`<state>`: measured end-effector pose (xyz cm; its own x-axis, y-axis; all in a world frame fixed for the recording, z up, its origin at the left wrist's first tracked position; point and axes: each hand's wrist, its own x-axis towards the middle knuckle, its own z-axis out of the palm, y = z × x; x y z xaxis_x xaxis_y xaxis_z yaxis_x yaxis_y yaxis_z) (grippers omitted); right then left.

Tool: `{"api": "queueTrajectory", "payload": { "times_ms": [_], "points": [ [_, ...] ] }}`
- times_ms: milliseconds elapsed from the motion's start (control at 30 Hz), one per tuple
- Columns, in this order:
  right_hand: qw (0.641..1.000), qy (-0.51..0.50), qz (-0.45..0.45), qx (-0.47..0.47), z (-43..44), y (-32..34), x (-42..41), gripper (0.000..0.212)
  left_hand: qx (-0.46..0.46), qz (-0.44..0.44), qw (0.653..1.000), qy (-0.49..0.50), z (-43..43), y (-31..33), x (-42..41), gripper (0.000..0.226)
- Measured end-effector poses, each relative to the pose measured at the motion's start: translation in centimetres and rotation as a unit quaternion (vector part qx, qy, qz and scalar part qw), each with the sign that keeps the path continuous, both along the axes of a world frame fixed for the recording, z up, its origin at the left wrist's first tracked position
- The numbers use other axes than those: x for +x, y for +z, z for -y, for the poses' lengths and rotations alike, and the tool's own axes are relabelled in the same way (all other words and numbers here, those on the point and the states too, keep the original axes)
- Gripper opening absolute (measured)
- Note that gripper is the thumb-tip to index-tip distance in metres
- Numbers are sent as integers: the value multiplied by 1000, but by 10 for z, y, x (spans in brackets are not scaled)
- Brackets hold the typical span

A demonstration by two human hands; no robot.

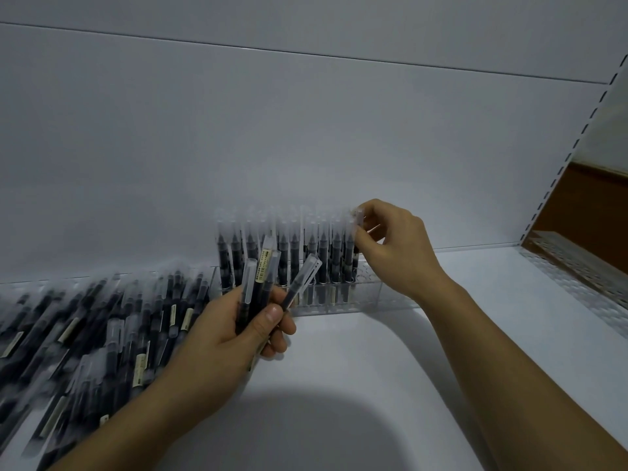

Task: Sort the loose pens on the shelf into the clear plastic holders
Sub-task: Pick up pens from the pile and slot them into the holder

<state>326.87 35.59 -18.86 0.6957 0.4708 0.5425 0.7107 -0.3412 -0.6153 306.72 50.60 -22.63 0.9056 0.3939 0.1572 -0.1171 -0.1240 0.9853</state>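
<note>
A clear plastic holder (pixel 343 302) stands against the back wall, with several black pens with frosted caps upright in it (pixel 292 246). My right hand (pixel 390 239) pinches the cap of a pen (pixel 357 222) at the holder's right end. My left hand (pixel 238 331) grips a small bunch of pens (pixel 258 287), caps pointing up, just in front of the holder. A big heap of loose pens (pixel 95 331) lies on the white shelf to the left.
The white shelf (pixel 390 368) stretches in front of me and to the right. A perforated metal edge and slotted upright (pixel 577 290) bound the shelf on the right. The grey back panel (pixel 306 130) rises behind the holder.
</note>
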Motion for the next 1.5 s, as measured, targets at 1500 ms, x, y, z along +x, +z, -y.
{"api": "queueTrajectory", "payload": {
  "times_ms": [1500],
  "points": [
    [922,123,-125,347,-6,26,-47,29,-87,-29,994,-60,-2,3,-5,11]
  ]
}}
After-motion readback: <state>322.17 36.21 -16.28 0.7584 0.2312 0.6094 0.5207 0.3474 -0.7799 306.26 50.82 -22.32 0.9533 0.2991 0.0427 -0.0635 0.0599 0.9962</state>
